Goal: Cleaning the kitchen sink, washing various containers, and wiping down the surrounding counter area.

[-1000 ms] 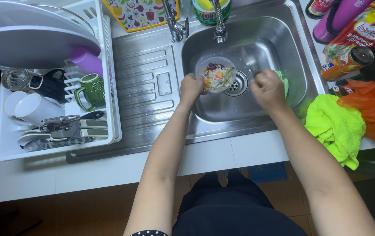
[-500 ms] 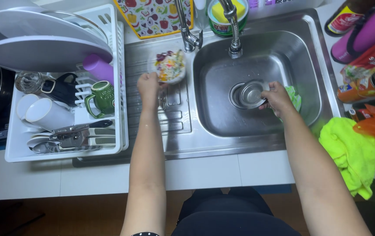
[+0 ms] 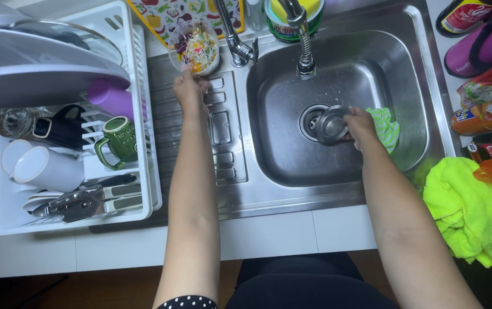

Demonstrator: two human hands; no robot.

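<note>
A: Head view, left side first. Your left hand [image 3: 189, 88] grips the near rim of a clear plastic cup [image 3: 194, 46] filled with colourful food scraps, fingers closed on it. The cup is at the back of the drainboard [image 3: 223, 143], just beside the faucet base [image 3: 239, 51] and in front of a patterned board [image 3: 171, 14].

B: How does it handle?

A: Judge it light and thin-walled; it will likely flex if squeezed, and wet plastic slips. Hold near the rim, keep it upright, since the scraps sit close to the top.

B: And the right side?

A: Your right hand [image 3: 363, 126] pinches a metal sink strainer [image 3: 331, 123] directly over the drain, with a green-striped cloth [image 3: 386, 129] tucked under the palm. The strainer looks stiff, smooth and probably slick; take it by its raised edge.

B: Room to move?

A: The basin [image 3: 343, 166] floor near you is open. The spout [image 3: 303, 46] hangs just behind the strainer. The white dish rack [image 3: 143, 143] borders the drainboard on the left; a yellow-green towel [image 3: 466, 209] lies on the counter to the right.
</note>
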